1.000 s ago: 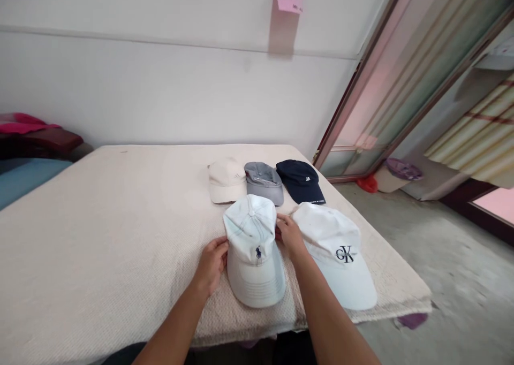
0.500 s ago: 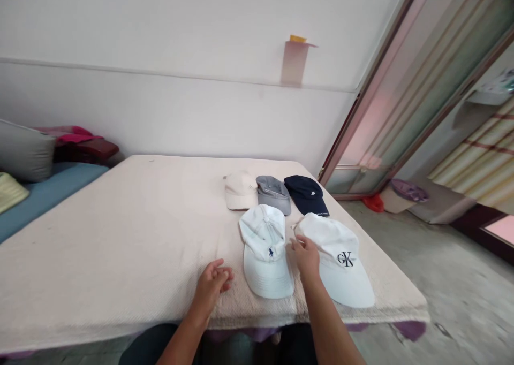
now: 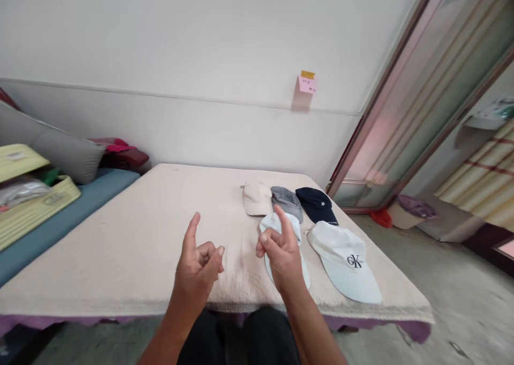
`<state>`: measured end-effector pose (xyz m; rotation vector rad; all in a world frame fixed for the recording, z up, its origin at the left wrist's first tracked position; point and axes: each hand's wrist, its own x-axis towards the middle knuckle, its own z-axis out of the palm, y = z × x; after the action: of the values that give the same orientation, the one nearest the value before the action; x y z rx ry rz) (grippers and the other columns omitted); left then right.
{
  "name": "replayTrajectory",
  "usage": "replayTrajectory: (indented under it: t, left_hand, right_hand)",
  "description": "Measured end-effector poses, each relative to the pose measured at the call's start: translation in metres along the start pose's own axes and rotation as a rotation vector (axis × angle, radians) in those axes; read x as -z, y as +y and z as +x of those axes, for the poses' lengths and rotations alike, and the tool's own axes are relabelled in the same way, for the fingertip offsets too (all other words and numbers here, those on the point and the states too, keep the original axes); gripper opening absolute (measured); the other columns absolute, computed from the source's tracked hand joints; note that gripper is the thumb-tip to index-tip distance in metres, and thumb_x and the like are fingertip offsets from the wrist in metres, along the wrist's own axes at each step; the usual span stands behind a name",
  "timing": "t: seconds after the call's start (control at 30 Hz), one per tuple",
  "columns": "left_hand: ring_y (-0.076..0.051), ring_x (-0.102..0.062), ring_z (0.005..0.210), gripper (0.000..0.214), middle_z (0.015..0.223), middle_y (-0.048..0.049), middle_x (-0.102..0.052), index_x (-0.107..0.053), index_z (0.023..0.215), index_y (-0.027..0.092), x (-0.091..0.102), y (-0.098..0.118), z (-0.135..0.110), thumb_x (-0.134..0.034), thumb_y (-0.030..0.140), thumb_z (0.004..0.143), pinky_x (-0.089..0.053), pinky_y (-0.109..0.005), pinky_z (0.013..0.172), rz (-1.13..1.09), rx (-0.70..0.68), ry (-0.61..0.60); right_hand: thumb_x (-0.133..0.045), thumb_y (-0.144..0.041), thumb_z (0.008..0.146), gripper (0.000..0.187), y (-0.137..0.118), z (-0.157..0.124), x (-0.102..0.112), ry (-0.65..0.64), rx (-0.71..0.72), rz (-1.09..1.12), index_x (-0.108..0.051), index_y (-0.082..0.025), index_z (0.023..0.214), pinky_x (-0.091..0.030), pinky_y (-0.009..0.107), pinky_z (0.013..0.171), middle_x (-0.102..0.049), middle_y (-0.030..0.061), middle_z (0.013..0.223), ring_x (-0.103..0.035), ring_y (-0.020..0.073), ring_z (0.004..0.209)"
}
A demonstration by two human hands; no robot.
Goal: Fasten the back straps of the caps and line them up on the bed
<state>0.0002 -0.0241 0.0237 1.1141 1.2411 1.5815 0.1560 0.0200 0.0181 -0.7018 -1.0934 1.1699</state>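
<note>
Both of my hands are raised over the near edge of the cloth-covered surface (image 3: 132, 236). My left hand (image 3: 196, 263) holds nothing; its index finger points up and the others are curled. My right hand (image 3: 283, 258), also with nothing in it, has the index finger stretched up and the thumb near the curled fingers. It hides much of a pale blue cap (image 3: 302, 266). To its right lies a white cap (image 3: 341, 247) with a pale brim and dark letters. Behind are a cream cap (image 3: 257, 198), a grey cap (image 3: 287, 202) and a navy cap (image 3: 315, 203).
On the left, a blue cushioned seat (image 3: 114, 185) bears a grey pillow (image 3: 76, 151) and a yellow case (image 3: 60, 194) with packets inside. A pink note (image 3: 307, 84) is taped to the wall. A waste bin (image 3: 405, 215) stands on the floor at right.
My right hand has left the side of the white cap and come up in front of the pale blue cap. My left hand has risen. Both index fingers now point upward. The view has shifted left.
</note>
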Motion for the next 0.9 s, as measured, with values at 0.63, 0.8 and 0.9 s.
replayTrajectory:
  t: [0.63,0.8,0.9]
  left_hand:
    - [-0.012,-0.046,0.048,0.091,0.052,0.0102,-0.044,-0.011,0.15,0.024,0.015,0.049,-0.03,-0.063,0.023,0.075,-0.041,-0.022,0.053,0.299,-0.294,0.148]
    - [-0.012,-0.048,0.049,0.09,0.054,0.0103,-0.045,-0.005,0.15,0.028,-0.003,0.053,-0.044,-0.061,0.023,0.079,-0.041,-0.022,0.055,0.353,-0.323,0.11]
    - [-0.012,-0.047,0.048,0.091,0.054,0.0107,-0.045,-0.006,0.149,0.028,-0.015,0.054,-0.05,-0.062,0.024,0.077,-0.04,-0.022,0.054,0.324,-0.293,0.099]
  right_hand:
    - [-0.055,-0.015,0.083,0.074,-0.057,-0.011,-0.014,-0.079,0.303,-0.26,-0.018,-0.027,0.146,-0.046,0.029,0.055,-0.05,-0.0075,0.061,-0.051,0.012,0.053]
    - [-0.056,-0.017,0.083,0.073,-0.068,-0.017,0.006,-0.078,0.313,-0.212,-0.021,-0.029,0.145,-0.046,0.028,0.054,-0.049,-0.0079,0.059,-0.05,0.0118,0.051]
    - [-0.055,-0.019,0.083,0.071,-0.076,-0.021,0.02,-0.065,0.31,-0.167,-0.022,-0.029,0.145,-0.046,0.028,0.055,-0.047,-0.0079,0.059,-0.049,0.0119,0.052]
